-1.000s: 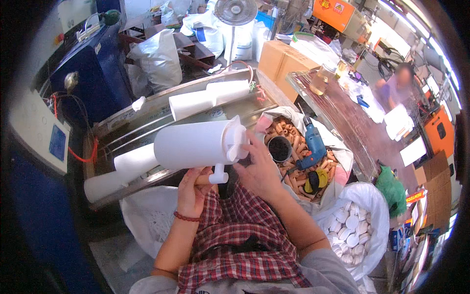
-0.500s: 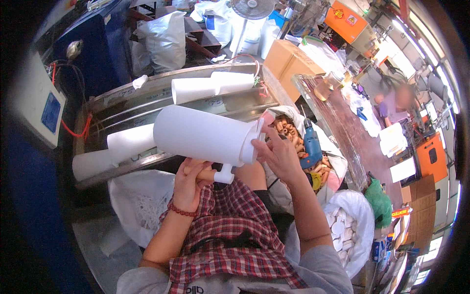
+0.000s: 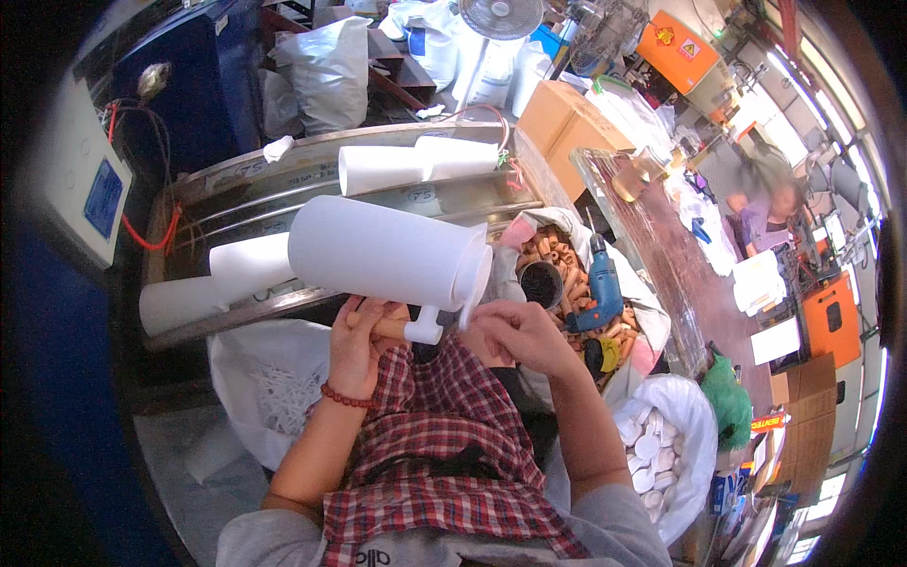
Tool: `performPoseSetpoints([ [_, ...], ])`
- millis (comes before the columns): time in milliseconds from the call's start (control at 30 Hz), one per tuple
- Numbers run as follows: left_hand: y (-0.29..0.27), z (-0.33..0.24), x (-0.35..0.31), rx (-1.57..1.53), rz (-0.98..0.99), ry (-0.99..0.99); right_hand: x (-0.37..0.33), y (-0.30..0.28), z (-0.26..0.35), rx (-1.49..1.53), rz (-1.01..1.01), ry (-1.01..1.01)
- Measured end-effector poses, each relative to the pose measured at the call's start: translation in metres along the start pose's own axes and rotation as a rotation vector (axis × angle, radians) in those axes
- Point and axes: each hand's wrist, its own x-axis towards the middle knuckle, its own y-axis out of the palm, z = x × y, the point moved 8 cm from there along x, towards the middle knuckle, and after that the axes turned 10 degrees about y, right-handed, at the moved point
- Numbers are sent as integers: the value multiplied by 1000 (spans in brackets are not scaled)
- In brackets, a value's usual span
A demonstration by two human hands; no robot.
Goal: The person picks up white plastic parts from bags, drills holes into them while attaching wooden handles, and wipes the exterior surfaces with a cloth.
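A large white plastic cylinder (image 3: 383, 250) lies tilted across the space in front of me, its flanged end toward the right. Beneath it, my left hand (image 3: 359, 345) is closed round a tan handle (image 3: 389, 328). The handle ends in a white plastic fitting (image 3: 428, 326) close under the cylinder's flanged end. My right hand (image 3: 524, 335) is at the lower edge of the white flange (image 3: 467, 307), fingers curled together; whatever may be between the fingertips is hidden.
White cylinders (image 3: 416, 163) rest on a metal-railed trough (image 3: 222, 208) beyond my hands. To the right, a sack of tan handles (image 3: 567, 255) carries a blue drill (image 3: 600, 283) and a dark cup (image 3: 540, 283). A bag of white discs (image 3: 652, 444) stands nearer. Another person (image 3: 761, 203) is far right.
My right hand has dropped from the side of the flanged end to its lower edge, and its fingers have curled in. My left hand still grips the tan handle.
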Motion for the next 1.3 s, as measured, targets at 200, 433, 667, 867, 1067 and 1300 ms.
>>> performPoseSetpoints([
  [200, 6, 6, -2, 6, 60, -15, 4, -26, 14, -401, -309, -171],
  [433, 2, 12, -6, 46, 26, -30, 4, -21, -13, -665, -356, -187],
  [667, 16, -3, -10, 231, 20, 258, 17, 15, -73, 389, 13, 182],
  [867, 52, 24, -5, 31, 139, 72, 4, 15, -54, 5, -46, -166],
  [1067, 133, 49, -19, 418, 541, 158, -24, -66, -65, 847, -555, -67],
  [1300, 45, -16, 39, 650, 464, 432, -158, -297, -71, 336, -1347, -284],
])
